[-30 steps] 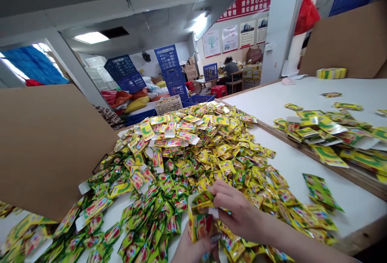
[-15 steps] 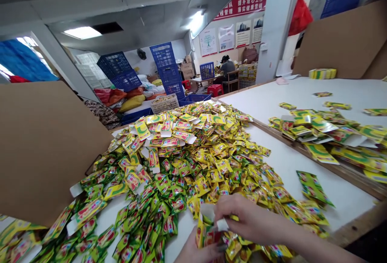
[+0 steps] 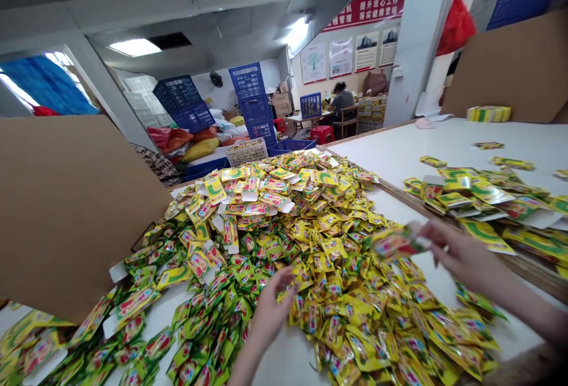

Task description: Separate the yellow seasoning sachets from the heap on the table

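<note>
My right hand (image 3: 452, 253) pinches the white end of a small yellow, red and green carton (image 3: 396, 243), blurred by motion, above the right side of the heap. My left hand (image 3: 273, 306) is over the front of the heap, thumb and fingers apart, with nothing seen in it. Its fingertips are close to the yellow sachets (image 3: 350, 309); whether they touch is unclear. Green watermelon-print sachets (image 3: 213, 327) lie to its left. More printed cartons (image 3: 239, 208), several with white flaps sticking out, rest on top of the heap.
A wooden strip (image 3: 390, 189) divides the white table (image 3: 377, 152); beyond it lie flattish yellow cartons (image 3: 488, 190). Brown cardboard (image 3: 75, 208) stands at the left, another sheet (image 3: 510, 72) at the right. Blue crates (image 3: 251, 102) and a seated person (image 3: 341, 105) are farther back.
Both hands were together at a carton low in the middle. They have parted: the right moved up and right with a carton, the left moved up and left and opened.
</note>
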`<state>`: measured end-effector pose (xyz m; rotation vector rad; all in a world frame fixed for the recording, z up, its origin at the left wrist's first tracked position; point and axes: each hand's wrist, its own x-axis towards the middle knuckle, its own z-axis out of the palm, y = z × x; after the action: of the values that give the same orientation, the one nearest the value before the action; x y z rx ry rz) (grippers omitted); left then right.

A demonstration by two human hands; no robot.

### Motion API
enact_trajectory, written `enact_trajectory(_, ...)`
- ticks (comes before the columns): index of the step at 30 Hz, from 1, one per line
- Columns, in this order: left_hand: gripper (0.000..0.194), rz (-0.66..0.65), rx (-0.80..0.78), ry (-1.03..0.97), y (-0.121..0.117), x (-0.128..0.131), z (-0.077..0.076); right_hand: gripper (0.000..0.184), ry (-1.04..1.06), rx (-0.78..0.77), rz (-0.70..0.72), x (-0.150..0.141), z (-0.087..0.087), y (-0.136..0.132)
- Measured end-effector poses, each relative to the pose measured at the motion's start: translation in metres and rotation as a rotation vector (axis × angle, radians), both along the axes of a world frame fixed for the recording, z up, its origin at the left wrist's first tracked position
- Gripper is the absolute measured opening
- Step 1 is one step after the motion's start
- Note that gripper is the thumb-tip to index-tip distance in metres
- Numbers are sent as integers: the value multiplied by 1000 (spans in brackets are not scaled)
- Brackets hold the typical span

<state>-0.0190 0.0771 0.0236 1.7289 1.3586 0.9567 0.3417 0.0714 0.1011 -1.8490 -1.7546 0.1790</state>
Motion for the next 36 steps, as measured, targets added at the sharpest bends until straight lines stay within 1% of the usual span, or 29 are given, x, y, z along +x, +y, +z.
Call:
enact_trajectory(1,38,61,30,29,15,-14,0,9,-133,-30,-165,19,6,12)
enact_trajectory(2,38,126,68,61,29,-27,-1,13,-234,-30,-279,34,10,24)
enact_trajectory(3,36,173,104,88,41,-37,-1,17,-283,-38,-320,44,13,35)
enact_trajectory(4,35,207,144,119,52,-44,-2,19,-309,-20,-344,47,13,45)
enact_trajectory(5,33,229,186,149,61,-48,-2,20,-308,4,-331,43,12,53)
enact_trajectory(6,32,235,224,176,68,-49,-3,21,-296,24,-298,32,9,60)
enact_trajectory(7,32,229,254,198,73,-48,-3,21,-289,40,-257,14,3,65)
enact_trajectory(9,35,206,288,230,80,-40,-3,22,-271,65,-127,-36,-12,70)
enact_trajectory(10,33,196,291,239,82,-35,-4,22,-260,69,-29,-66,-21,70)
enact_trajectory(13,21,200,275,235,83,-24,-5,14,-243,59,271,-150,-52,65)
enact_trajectory(15,16,215,252,197,80,-22,-4,23,-217,47,363,-188,-69,62)
enact_trajectory(17,17,232,208,129,73,-25,-2,26,-169,34,416,-206,-81,60)
enact_trajectory(18,19,238,174,84,68,-28,-1,25,-135,30,439,-208,-85,59)
enact_trajectory(20,25,250,93,-22,56,-34,-1,21,-46,23,484,-203,-88,57)
enact_trajectory(23,30,251,-34,-192,36,-38,-6,7,135,-2,531,-190,-86,51)
enact_trajectory(24,31,246,-72,-247,29,-37,-7,4,204,-16,542,-188,-84,48)
enact_trajectory(27,36,207,-169,-394,12,-26,-10,12,391,-45,580,-187,-79,42)
enact_trajectory(29,37,165,-225,-476,2,-17,-8,16,476,-40,612,-190,-75,39)
enact_trajectory(32,42,120,-311,-578,-9,-7,-2,16,548,5,650,-192,-67,31)
enact_trajectory(34,45,116,-358,-627,-14,-4,3,10,585,60,632,-189,-58,24)
enact_trajectory(35,45,115,-378,-646,-16,-3,5,7,592,107,625,-185,-53,20)
enact_trajectory(36,45,112,-395,-660,-18,-3,7,8,563,180,650,-181,-49,15)
